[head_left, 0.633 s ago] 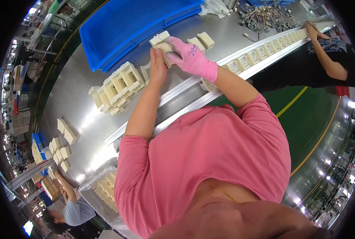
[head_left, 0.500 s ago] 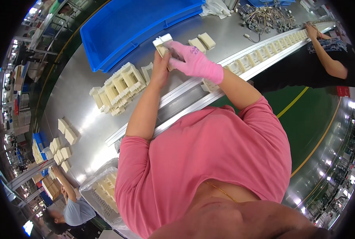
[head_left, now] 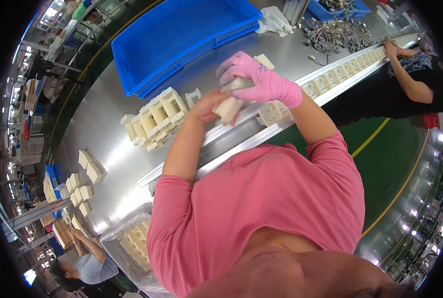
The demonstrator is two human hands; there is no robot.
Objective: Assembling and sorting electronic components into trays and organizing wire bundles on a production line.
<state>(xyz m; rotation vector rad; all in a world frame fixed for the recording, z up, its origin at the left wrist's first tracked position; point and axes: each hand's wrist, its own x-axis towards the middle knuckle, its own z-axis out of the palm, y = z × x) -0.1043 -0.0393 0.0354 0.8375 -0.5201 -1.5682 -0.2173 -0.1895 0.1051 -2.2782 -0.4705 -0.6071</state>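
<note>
A cream, block-shaped plastic part [head_left: 230, 109], blurred by motion, is held between my two hands above the near side of the metal table. My bare left hand [head_left: 207, 106] grips it from the left, the fingers partly hidden behind it. My right hand [head_left: 255, 82], in a pink glove, is closed over its upper end with the fingers curled. Just right of and below the held part, a similar cream part [head_left: 269, 114] lies in the metal channel [head_left: 234, 136]. Beyond my right hand, another cream part [head_left: 265, 61] sits on the table.
Several cream housings [head_left: 154, 119] stand in a row left of my hands. A large blue bin [head_left: 181, 39] lies behind, with tangled wires [head_left: 333, 35] at far right. A co-worker's hand [head_left: 391, 48] reaches the channel's far end; another person [head_left: 94, 265] works at lower left.
Both hands have moved right and nearer to me with the cream part, which has turned and tilted. My gloved fingers now reach over its top. The co-worker at lower left has shifted their arms.
</note>
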